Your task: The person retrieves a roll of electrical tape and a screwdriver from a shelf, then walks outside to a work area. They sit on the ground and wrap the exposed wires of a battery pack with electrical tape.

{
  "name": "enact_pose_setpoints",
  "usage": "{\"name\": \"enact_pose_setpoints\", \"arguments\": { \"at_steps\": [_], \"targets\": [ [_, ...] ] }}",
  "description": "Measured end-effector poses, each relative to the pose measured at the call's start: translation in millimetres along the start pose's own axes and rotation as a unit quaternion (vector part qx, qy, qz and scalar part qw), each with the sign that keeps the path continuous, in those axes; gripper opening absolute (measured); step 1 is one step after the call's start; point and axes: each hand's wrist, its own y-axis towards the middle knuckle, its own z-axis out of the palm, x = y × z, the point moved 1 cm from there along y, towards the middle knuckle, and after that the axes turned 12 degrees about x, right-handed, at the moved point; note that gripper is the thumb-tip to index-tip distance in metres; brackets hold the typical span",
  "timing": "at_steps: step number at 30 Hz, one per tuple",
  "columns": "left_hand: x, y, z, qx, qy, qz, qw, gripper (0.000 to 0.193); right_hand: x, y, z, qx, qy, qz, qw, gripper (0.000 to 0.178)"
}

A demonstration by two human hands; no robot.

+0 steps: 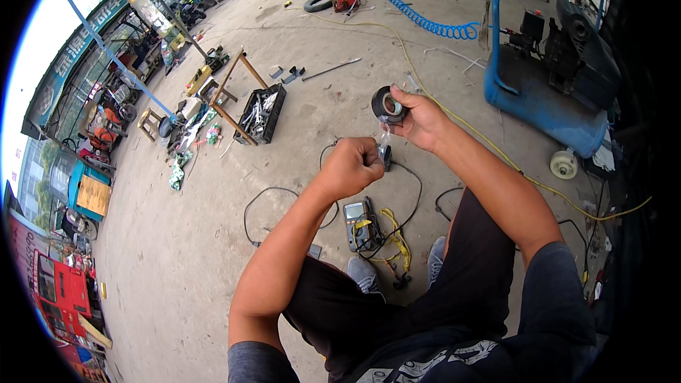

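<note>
Right hand (418, 120): black tape roll (378, 104) is gripped, half-curled
Left hand (352, 166): clear plastic (384, 128) is pinched, fingers basically closed

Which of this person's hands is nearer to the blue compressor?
Right. The right hand, its grip on the tape roll, is left of the compressor; the left hand is farther left and lower in the picture.

L hand (352, 167) balled, R hand (417, 122) half-curled, higher; forearms (489, 170) bare
</note>
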Motion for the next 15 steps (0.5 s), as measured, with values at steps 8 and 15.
{"name": "enact_pose_setpoints", "arguments": {
  "at_steps": [8, 15],
  "targets": [
    [-5.6, 0.4, 4.0, 0.014, 0.042, 0.027, 0.999, 0.019, 3.4, 2.5, -2.1, -0.003, 0.025, -0.023, 0.999, 0.023],
    [-4.0, -2.9, 3.4, 0.047, -0.014, 0.039, 0.998, 0.027, 8.2, 0.7, -3.8, 0.005, 0.001, -0.032, 0.999, 0.022]
  ]
}}
